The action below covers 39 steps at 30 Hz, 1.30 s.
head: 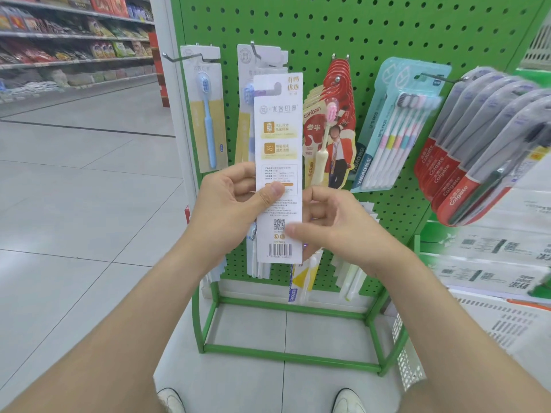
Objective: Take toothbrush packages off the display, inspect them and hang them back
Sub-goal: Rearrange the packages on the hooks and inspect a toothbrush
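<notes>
package: toothbrush package (278, 138) is off the display, held upright in front of the green pegboard (372, 31). Printed back faces the camera, barcode at the bottom, hang slot at the top.
left hand: left hand (229, 201) grips the left edge at mid-height, thumb across the printed face, fingers behind.
right hand: right hand (337, 222) is at the lower right edge, thumb over the card near the QR code, fingers curled. It's blurred but reads as a pinch. Hands are close, only the card between them.
step: looks like back-side inspection; rehang not yet done.
target: likely the hook (255, 50) just above and behind the card's top, with similar packs hanging on it.
neighbours: blue toothbrush pack (205, 114) to the left, red canban packs (328, 129) just to the right, Colgate packs (477, 144) well to the right.
risk 1: the slot is small and the card covers part of the hook, so a blind rehang could miss and crease or tear the top.
risk 2: both grips sit low, so the long card's top can flex and wobble at the hook.
risk 3: the card is reversed; without a flip it hangs back-out.
risk 4: pushing hard could nudge the hanging packs or the canban packs.
</notes>
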Available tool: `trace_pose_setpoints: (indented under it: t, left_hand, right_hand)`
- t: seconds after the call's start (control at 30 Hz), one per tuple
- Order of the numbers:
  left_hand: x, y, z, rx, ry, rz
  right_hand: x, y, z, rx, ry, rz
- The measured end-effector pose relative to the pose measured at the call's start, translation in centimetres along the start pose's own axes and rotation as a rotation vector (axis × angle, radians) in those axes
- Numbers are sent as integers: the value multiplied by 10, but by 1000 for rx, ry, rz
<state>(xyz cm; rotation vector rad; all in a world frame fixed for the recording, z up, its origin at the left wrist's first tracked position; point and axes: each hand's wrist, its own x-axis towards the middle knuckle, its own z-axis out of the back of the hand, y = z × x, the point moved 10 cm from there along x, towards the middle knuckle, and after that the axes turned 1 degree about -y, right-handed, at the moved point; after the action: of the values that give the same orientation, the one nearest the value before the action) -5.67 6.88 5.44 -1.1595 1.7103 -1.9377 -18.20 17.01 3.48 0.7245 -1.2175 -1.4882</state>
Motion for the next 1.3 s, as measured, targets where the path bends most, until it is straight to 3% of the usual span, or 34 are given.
trace_pose_setpoints:
  t: [0.1, 0.2, 0.87, 1.03, 1.3]
  left_hand:
    - [0, 3, -1, 48, 3, 15]
    - [1, 6, -5, 37, 35, 52]
    - [-1, 15, -8, -10, 110, 160]
    - [-3, 15, -9, 25, 129, 165]
    - [-3, 5, -6, -12, -4, 58]
  right_hand:
    - [1, 5, 17, 133, -166, 40]
    - [0, 8, 24, 173, -212, 62]
    - [-3, 9, 27, 140, -249, 81]
    - [-3, 18, 26, 131, -265, 167]
    - [0, 12, 16, 92, -191, 120]
